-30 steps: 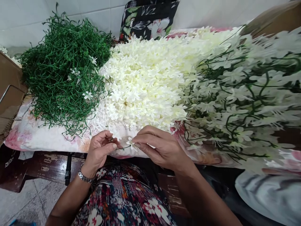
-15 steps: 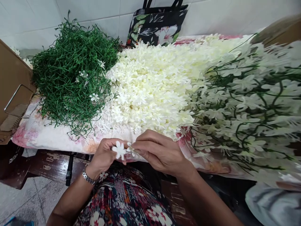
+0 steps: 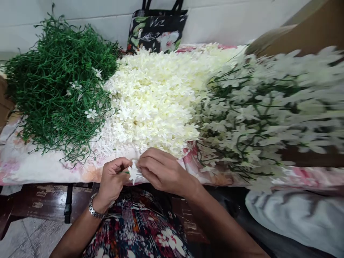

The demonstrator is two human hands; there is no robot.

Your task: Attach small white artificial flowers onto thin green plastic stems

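Observation:
My left hand (image 3: 114,179) pinches a thin green stem at the near edge of the cloth. At the stem's end is a white flower (image 3: 133,172) with thin white threads pointing to the right. My right hand (image 3: 163,170) is closed at the flower's right side, its fingertips touching the petals or threads; what exactly it grips is hidden. Beyond my hands lies a pile of cream-white blossoms (image 3: 158,96). To its left stands a heap of green stems (image 3: 61,82) with a few white flowers on it.
Assembled white flowers on green stems (image 3: 249,118) spread over the right side. A black floral bag (image 3: 158,32) leans on the wall behind. A cardboard box (image 3: 314,32) is at the back right. Grey fabric (image 3: 290,218) lies at the lower right.
The view has shifted right, so the piles appear further left. The flower between my hands has turned from facing the camera to side-on, and my hands are closer together.

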